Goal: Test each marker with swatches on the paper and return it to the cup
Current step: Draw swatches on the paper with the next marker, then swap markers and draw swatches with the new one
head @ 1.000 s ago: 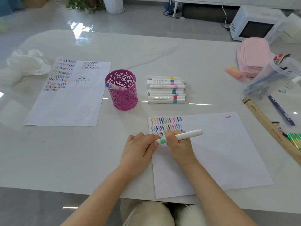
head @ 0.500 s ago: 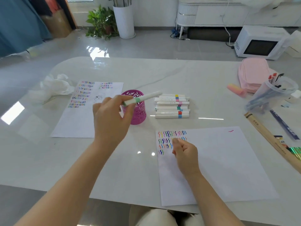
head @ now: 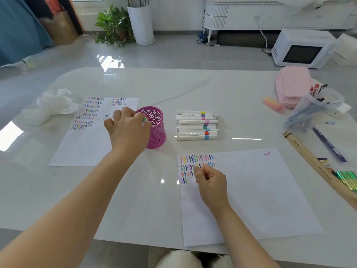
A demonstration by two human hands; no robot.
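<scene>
The left hand reaches over the near rim of the pink cut-out pen cup, fingers curled round a marker. Only its white end with a green band shows between the fingertips, right at the cup's mouth; whether the rest is already inside cannot be told. The cup stands upright on the white table, at about 11 o'clock from the right hand.

The right hand rests on the near sheet of paper with its fingers tucked into a loose fist, nothing visible in it. Its knuckles lie just below the rows of coloured squiggle swatches in the sheet's upper left corner.

At 12 o'clock from those swatches lies a stack of white markers with coloured bands — side by side, just at 3 o'clock of the cup. At 9 o'clock of the cup, partly under the left hand, lies a second sheet with its own swatches. A pink pencil case sits at 2 o'clock on the table.
</scene>
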